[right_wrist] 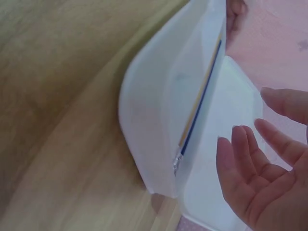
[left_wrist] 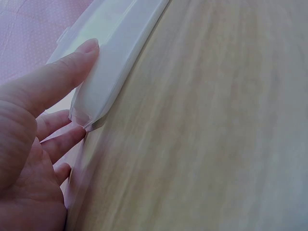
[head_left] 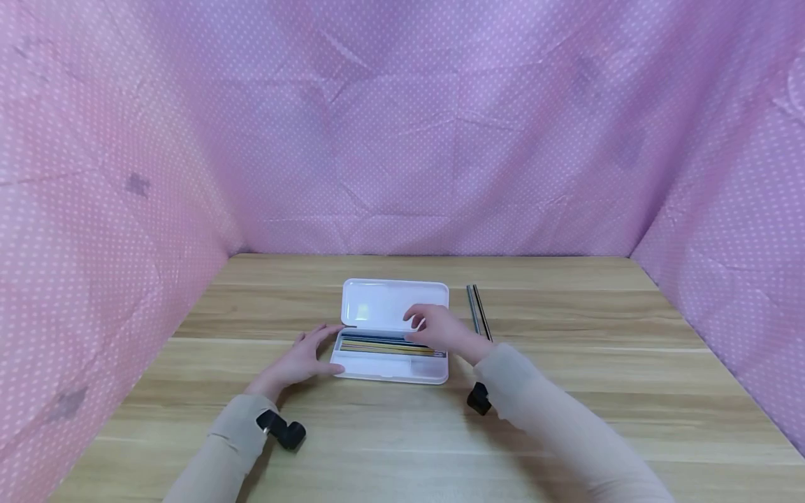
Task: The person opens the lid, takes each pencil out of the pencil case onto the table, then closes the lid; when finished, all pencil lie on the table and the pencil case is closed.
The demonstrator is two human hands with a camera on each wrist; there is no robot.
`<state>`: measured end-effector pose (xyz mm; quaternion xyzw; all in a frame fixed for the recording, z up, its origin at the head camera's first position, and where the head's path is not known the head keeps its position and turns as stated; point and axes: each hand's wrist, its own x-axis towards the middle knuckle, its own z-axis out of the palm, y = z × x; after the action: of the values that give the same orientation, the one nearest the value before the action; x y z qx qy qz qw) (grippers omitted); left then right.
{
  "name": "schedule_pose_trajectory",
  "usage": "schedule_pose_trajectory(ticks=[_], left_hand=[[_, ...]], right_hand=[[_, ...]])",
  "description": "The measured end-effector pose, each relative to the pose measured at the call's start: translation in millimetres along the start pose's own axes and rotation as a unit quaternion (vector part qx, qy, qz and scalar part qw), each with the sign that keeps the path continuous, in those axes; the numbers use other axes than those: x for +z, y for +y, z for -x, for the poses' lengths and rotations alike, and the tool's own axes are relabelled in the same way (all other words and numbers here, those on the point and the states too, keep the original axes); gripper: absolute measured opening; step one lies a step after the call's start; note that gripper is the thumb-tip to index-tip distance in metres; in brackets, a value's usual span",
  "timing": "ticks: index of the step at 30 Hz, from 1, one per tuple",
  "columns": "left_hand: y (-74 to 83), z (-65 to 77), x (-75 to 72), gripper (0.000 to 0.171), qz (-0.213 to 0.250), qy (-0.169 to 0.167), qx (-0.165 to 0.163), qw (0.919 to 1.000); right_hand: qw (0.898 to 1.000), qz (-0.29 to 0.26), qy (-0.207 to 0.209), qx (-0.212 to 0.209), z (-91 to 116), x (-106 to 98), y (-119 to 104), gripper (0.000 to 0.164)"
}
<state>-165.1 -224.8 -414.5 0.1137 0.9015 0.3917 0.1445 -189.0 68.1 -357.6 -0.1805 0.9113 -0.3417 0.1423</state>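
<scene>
A white pencil case (head_left: 377, 366) lies with its lid (head_left: 377, 297) folded back on the table. In its rear compartment sit several pencils (head_left: 377, 344), yellow and dark blue, with silver ferrules at the right end. My left hand (head_left: 302, 360) holds the case's left end, thumb (left_wrist: 79, 62) along the front side and fingers at the end and back corner. Over the right part of the case hovers my right hand (head_left: 443, 330), loosely bent. Nothing is between its thumb and fingers (right_wrist: 245, 151) in the right wrist view.
Right of the case, two more pencils (head_left: 473, 307), one greyish and one black, lie side by side on the wooden table (head_left: 566, 307); the right forearm partly covers them. Pink dotted cloth (head_left: 402, 140) hangs around the table's back and sides.
</scene>
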Motion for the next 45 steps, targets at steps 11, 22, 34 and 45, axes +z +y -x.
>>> schedule_pose_trajectory(ticks=[11,22,34,45], left_hand=[[0.9,-0.6,-1.1,0.082,-0.004,0.0,-0.002,1.0],[-1.2,1.4,0.4,0.082,-0.006,0.004,-0.007,0.9999],[2.2,0.7,0.2,0.083,-0.007,0.003,-0.002,1.0],[0.6,0.6,0.9,0.084,-0.005,0.004,-0.006,1.0]], right_hand=[[0.998,0.039,-0.022,-0.042,-5,13,-3,0.03],[0.995,0.09,-0.021,-0.046,-10,21,-6,0.025],[0.99,0.135,-0.016,-0.049,-11,21,-3,0.023],[0.988,0.134,-0.021,-0.076,-10,24,1,0.016]])
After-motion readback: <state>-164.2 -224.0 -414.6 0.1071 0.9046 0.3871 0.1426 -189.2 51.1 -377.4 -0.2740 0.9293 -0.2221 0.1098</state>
